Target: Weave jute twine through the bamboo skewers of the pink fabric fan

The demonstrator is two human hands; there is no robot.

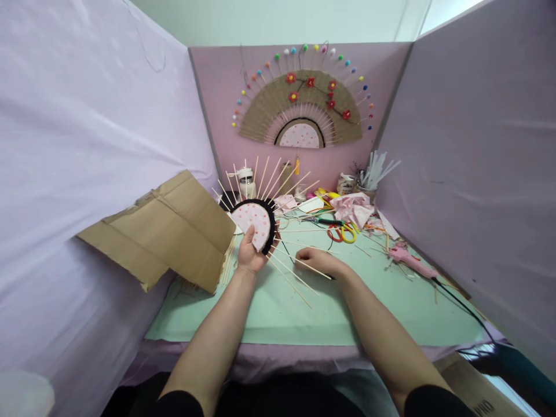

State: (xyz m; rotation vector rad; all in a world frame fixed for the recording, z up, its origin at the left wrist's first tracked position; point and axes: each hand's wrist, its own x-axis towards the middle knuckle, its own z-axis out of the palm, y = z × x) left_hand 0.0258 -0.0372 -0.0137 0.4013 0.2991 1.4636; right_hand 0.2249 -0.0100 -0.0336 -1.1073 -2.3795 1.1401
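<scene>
My left hand (252, 253) grips a half-round fan base (254, 222), thumb on its pink-dotted white face and the other fingers behind it. Black trim (270, 223) runs around the curved edge, and thin wooden sticks (295, 272) spread out from it like rays. From the trim's lower right, a thin black cord (285, 250) leads to my right hand (317, 260), which is closed on it just above the table. The fingertips of that hand are partly hidden, and some sticks pass close by it.
A finished fan (299, 107) hangs on the back panel. Scissors (343, 233), pliers (328, 222) and crumpled pink fabric (354, 207) lie beyond my right hand. A pink glue gun (412, 262) with its cable rests at the right. Bent cardboard (174, 229) stands at the left.
</scene>
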